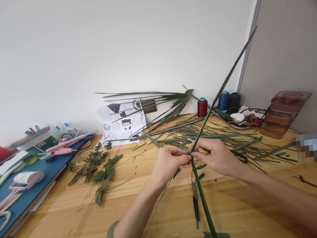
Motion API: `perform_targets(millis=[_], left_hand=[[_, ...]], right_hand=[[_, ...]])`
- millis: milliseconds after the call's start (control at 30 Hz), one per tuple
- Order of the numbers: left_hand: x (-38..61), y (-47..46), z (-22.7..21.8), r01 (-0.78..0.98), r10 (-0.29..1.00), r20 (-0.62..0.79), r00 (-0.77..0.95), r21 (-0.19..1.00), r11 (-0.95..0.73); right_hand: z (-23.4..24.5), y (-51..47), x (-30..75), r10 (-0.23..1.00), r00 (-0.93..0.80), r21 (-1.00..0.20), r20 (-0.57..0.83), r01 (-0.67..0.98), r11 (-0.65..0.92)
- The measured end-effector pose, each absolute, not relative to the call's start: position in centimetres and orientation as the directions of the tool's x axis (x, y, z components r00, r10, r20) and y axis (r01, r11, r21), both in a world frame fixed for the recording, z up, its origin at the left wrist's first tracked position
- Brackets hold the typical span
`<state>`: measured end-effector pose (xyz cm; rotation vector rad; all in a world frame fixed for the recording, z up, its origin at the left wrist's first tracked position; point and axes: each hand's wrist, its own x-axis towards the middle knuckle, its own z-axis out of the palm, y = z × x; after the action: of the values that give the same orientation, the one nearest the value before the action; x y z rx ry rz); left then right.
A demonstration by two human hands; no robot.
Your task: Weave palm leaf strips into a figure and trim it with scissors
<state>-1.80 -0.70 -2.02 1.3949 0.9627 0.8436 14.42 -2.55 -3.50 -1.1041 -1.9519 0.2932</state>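
Note:
A long green palm leaf strip (224, 82) is pinched between my two hands above the wooden table. One end rises up to the right; another length (203, 201) hangs toward me below the fingers. My left hand (169, 163) is closed on it, thumb and fingertips pressed together. Close against it, my right hand (215, 154) also pinches the strip. The fold or crossing at the fingertips is too small to make out. Beneath and behind the hands lie loose leaf strips (247, 144). Several woven leaf pieces (107, 172) rest on the left.
A palm frond (173, 102) leans at the wall beside printed drawings (126, 126). Thread spools (202, 107) stand behind the hands. On the right are a tray (241, 125) and a transparent pinkish container (285, 114). A blue board (55, 165) holds a pink glue gun (64, 147).

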Motion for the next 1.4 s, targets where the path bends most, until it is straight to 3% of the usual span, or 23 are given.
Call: perform_targets(millis=[867, 1400], left_hand=[[-0.9, -2.0, -1.8, -0.016, 0.966, 0.041, 0.256, 0.999, -0.038], [-0.9, -3.0, -0.8, -0.004, 0.948, 0.075, 0.308, 0.997, -0.078]], right_hand=[[-1.5, -3.5, 14.3, 0.813, -0.175, -0.598, 0.555, 0.595, 0.536], [-1.1, -3.1, 14.7, 0.894, -0.165, -0.723, 0.418, 0.536, 0.436]])
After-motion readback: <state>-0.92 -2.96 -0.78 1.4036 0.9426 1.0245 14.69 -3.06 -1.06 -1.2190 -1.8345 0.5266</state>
